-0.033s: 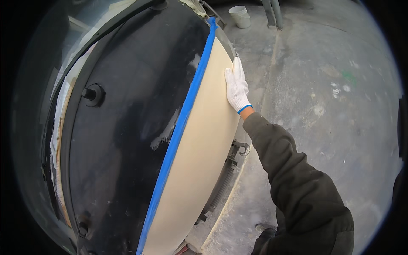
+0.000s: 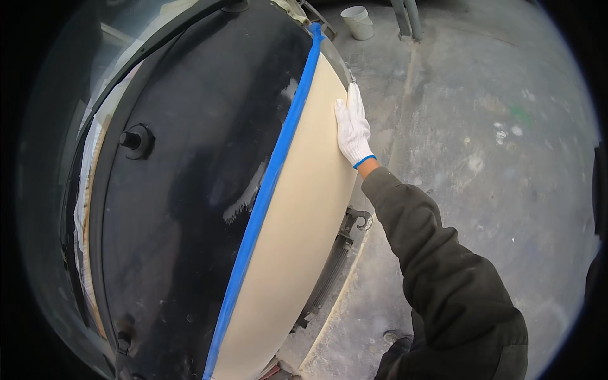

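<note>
My right hand [image 2: 353,130], in a white knit glove with a blue cuff edge, lies against the far outer part of a cream curved vehicle panel [image 2: 297,234]. Its fingers are stretched out and point away from me, with the thumb apart on the left side. Nothing shows in its grasp. Along the panel's left edge runs a strip of blue masking tape [image 2: 269,183]. Beyond the tape is a dark glossy panel [image 2: 190,126] with pale scuffed patches near the tape. My left hand is out of sight.
A wiper arm [image 2: 155,44] and a black round knob [image 2: 131,140] stand out on the dark side. Below the cream panel a metal hook [image 2: 363,220] juts out. A white bucket [image 2: 358,24] stands on the grey concrete floor [image 2: 481,190], beside metal posts [image 2: 406,22].
</note>
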Demonstrator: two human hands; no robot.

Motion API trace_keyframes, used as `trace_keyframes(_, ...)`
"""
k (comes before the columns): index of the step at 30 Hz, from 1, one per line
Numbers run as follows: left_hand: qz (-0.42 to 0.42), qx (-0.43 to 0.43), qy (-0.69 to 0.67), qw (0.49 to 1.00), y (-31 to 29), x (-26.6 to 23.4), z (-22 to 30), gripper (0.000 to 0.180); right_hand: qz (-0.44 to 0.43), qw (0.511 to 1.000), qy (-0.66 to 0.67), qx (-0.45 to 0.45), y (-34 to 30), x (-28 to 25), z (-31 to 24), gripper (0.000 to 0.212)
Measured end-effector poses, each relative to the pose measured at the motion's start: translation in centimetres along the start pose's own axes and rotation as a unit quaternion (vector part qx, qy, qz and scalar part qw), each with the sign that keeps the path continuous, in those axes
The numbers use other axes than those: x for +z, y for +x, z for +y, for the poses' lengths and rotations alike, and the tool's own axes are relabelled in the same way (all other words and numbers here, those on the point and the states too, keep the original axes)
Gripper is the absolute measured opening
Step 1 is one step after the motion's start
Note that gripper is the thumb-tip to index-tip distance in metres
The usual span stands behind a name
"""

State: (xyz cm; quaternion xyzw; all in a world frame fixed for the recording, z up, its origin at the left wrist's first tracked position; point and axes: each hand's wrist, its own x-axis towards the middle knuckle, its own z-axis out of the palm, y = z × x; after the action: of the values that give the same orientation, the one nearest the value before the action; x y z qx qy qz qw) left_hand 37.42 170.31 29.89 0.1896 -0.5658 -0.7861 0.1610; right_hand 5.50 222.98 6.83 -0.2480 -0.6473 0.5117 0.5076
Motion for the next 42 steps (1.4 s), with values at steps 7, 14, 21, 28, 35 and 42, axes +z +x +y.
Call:
trace_keyframes(7,0.018,0.004,-0.020,1.000,0.2,-2.1,0.3,0.029,0.012,0.999,-0.033,0.000,-6.5,1.0,-3.7,0.078)
trace_keyframes(14,-0.119,-0.019,-0.048,0.992,2.4,-11.2,1.9,0.026,0.011,0.999,-0.015,-0.043,-19.3,2.0,-10.5,0.083)
trace_keyframes(21,-0.074,-0.066,-0.101,0.990,5.1,-19.9,5.4,0.029,-0.023,0.997,-0.010,-0.071,-25.8,2.0,-11.7,0.087)
trace_keyframes(28,0.050,-0.069,-0.058,0.995,1.7,-8.9,2.9,0.029,0.041,0.997,0.015,0.057,-7.8,0.5,0.9,0.073)
trace_keyframes(35,0.023,-0.034,-0.044,0.998,1.8,-10.8,1.5,0.028,0.040,0.995,0.022,0.093,-13.6,1.7,0.0,0.072)
trace_keyframes(42,-0.055,-0.008,-0.068,0.996,1.9,-17.6,1.8,0.028,0.030,0.998,0.012,0.052,-27.1,3.1,-7.0,0.076)
